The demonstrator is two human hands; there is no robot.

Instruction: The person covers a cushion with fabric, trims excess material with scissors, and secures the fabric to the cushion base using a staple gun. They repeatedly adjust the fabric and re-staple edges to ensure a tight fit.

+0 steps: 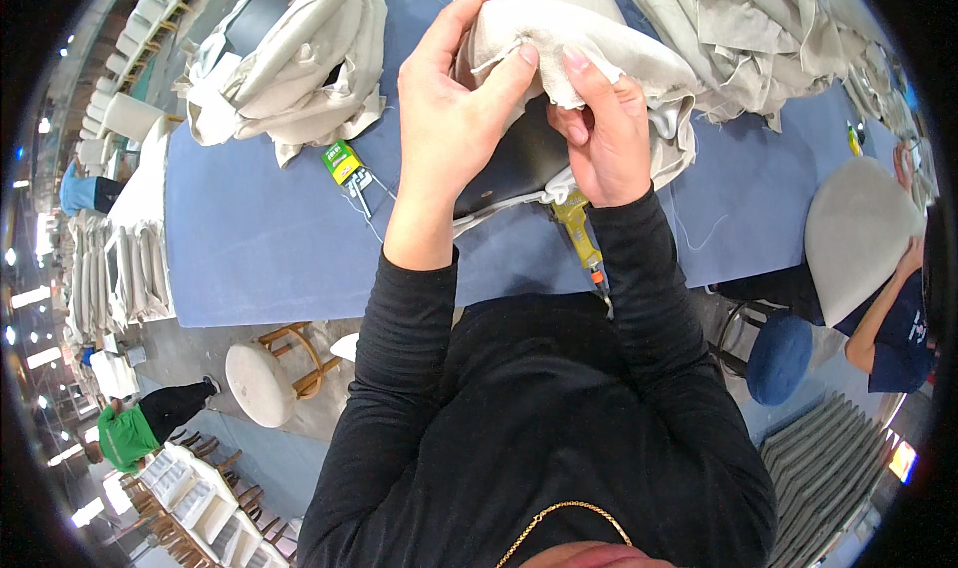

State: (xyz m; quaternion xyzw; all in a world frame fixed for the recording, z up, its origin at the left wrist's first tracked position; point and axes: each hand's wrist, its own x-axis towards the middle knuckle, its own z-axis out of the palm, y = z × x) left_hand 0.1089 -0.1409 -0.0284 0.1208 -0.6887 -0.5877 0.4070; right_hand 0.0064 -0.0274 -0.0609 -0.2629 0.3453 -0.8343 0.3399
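At the far middle of the blue table [269, 239], a light grey fabric cover [639, 54] lies bunched over a seat panel with a black underside [519, 164]. My left hand [446, 119] grips the cover's edge, thumb on top and fingers behind the cloth. Close beside it, my right hand [614, 139] pinches the same edge between thumb and curled fingers. Below my right hand lies an olive-yellow air stapler [576, 224], its nose partly hidden under the cover. Left of my left wrist sits a green and yellow box [344, 163] with staple strips spilling from it.
Stacks of fabric covers stand at the back left [309, 59] and back right [738, 39]. At the right, another person holds a grey padded panel [863, 234]. A beige stool [261, 383] and a blue stool [778, 358] stand by the near table edge. Two people are farther left.
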